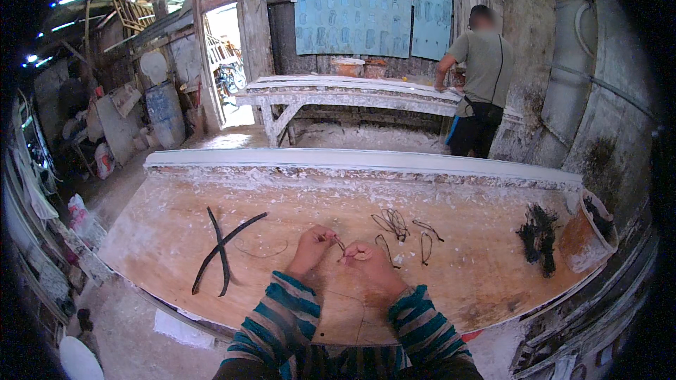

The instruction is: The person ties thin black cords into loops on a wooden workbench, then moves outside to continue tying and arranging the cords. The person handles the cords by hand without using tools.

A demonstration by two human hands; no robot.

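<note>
Over the middle of the wooden tabletop (pixel 162 218), my left hand (pixel 311 250) and my right hand (pixel 371 265) are close together. Both are closed in a pinch on a thin dark wire (pixel 340 243), which shows as a small loop between the fingertips. A fine strand trails down toward the near edge of the table. Just beyond my right hand lie several bent wire loops (pixel 393 223), with one separate loop (pixel 426 248) nearer. To the left of my left hand, two black strips (pixel 224 245) lie crossed, and a thin curved strand rests beside them.
A tangled dark wire bundle (pixel 539 239) lies at the right, beside a rusty orange bucket (pixel 581 243). A white-crusted ledge (pixel 352 162) runs along the table's far edge. Beyond it, a person (pixel 486 63) stands at a white-stained bench (pixel 352 91). A blue barrel (pixel 165 114) stands far left.
</note>
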